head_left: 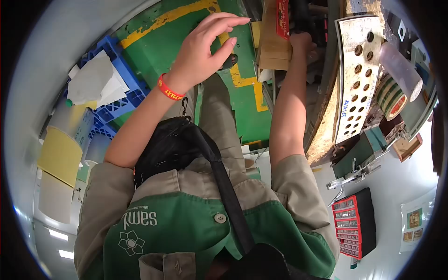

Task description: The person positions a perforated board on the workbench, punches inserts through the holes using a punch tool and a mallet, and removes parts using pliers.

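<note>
My left hand [205, 49] is raised over the green floor, holding nothing, with thumb and fingers apart. A red wristband [169, 87] with yellow lettering circles that wrist. My right hand [303, 43] reaches into a dark, cluttered drawer or shelf space under the bench edge. Its fingers are curled and partly in shadow, close to a black object [301, 16]; what they hold is hidden. Just left of this hand lies a brown cardboard box [274, 51], with a red packet [283, 18] bearing yellow lettering at its upper side.
The worn wooden bench [322, 135] carries a white plate with holes [357, 79], a roll of tape [391, 99] and a translucent bottle [400, 70]. At the left stands a blue plastic crate [133, 84] with pale sheets [93, 79]. A black bag [163, 144] hangs at my waist.
</note>
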